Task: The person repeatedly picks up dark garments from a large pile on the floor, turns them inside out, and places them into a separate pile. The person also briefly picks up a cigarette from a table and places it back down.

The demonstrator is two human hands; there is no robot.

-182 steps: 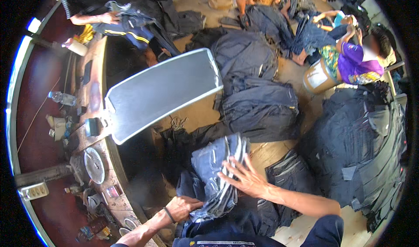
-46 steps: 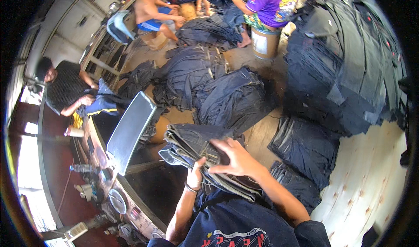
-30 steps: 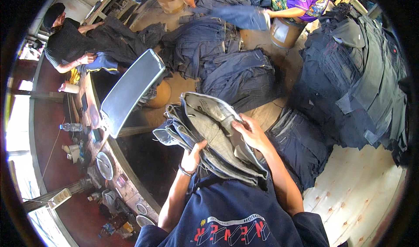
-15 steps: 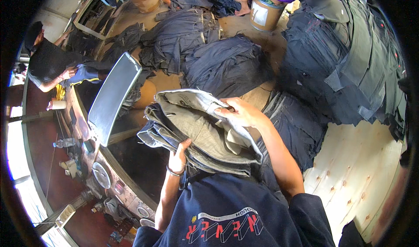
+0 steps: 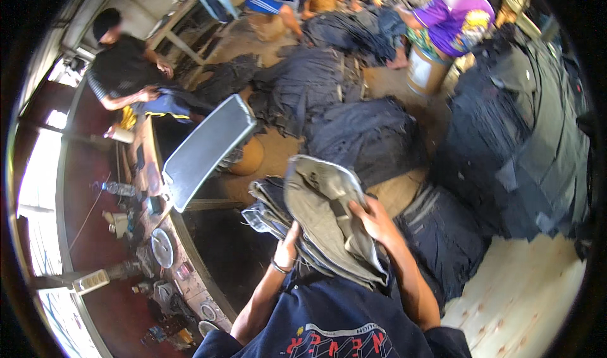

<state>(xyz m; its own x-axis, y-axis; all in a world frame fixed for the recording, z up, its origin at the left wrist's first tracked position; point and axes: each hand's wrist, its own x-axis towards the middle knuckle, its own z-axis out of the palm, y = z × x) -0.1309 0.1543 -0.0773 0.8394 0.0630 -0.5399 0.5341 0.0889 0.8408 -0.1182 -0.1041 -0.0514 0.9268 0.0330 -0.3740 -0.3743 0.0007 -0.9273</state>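
Observation:
A thick bundle of folded denim garments (image 5: 319,219) is held in front of my chest, its top layer grey-beige inside with a pale edge, the lower layers dark blue with frayed threads. My left hand (image 5: 287,249) grips the near left side of the bundle, thumb on top and the other fingers hidden beneath. On the right, my right hand (image 5: 374,221) has hold of the top layer's pale edge. A dark band circles my left wrist.
Dark denim piles (image 5: 363,136) cover the floor ahead, and a large heap (image 5: 506,130) rises at the right. A grey panel (image 5: 212,149) stands left of the bundle, by a bench (image 5: 183,276) with a water bottle (image 5: 119,188). Other people sit or stand beyond.
The view has shifted, so the room appears lower and further right. My hands still hold the bundle, whose top layer now stands more raised beside my right hand.

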